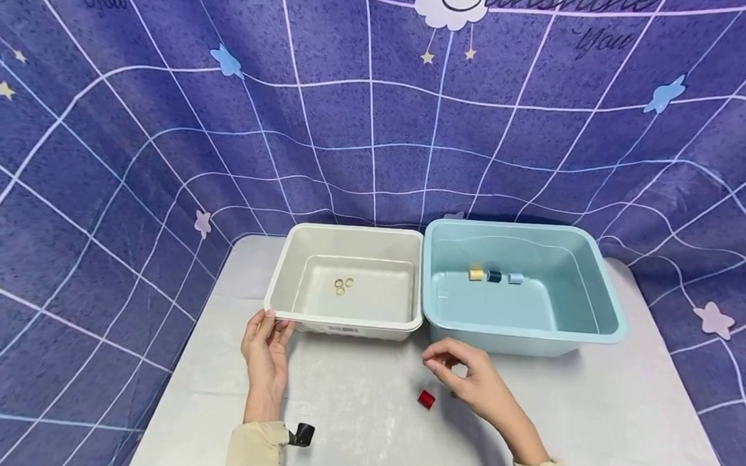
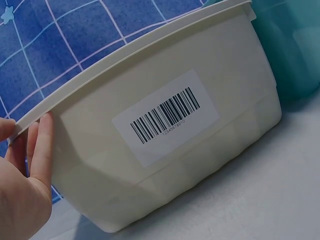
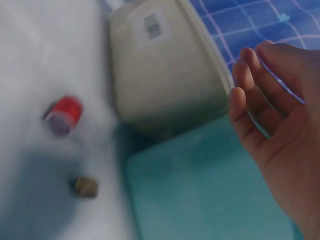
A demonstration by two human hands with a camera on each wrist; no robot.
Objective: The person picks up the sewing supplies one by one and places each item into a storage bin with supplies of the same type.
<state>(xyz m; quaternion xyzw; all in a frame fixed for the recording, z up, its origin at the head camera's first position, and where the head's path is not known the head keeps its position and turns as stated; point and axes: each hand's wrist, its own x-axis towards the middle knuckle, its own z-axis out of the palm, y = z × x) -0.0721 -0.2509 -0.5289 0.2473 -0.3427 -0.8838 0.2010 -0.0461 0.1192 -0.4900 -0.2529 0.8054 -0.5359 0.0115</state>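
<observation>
My left hand (image 1: pixel 266 355) grips the front left corner of the beige bin (image 1: pixel 342 321), thumb over the rim and fingers beneath it. Three small gold rings (image 1: pixel 340 291) lie inside that bin. Above the table, in front of the gap between the bins, my right hand (image 1: pixel 467 374) hovers with loosely bent fingers; nothing shows between its fingertips. Below it a red thread spool (image 1: pixel 426 399) lies on the table. In the right wrist view a small, blurred gold-brown object (image 3: pixel 86 187) sits near the spool (image 3: pixel 66 114); in the head view the hand mostly hides it.
To the right stands a light blue bin (image 1: pixel 508 332) against the beige one, with a yellow spool (image 1: pixel 476 275), a dark spool (image 1: pixel 494 276) and a pale blue spool (image 1: pixel 515 278) inside. A barcode label (image 2: pixel 166 117) marks the beige bin's front. A purple-blue curtain (image 1: pixel 380 119) hangs behind the white table (image 1: pixel 349 417).
</observation>
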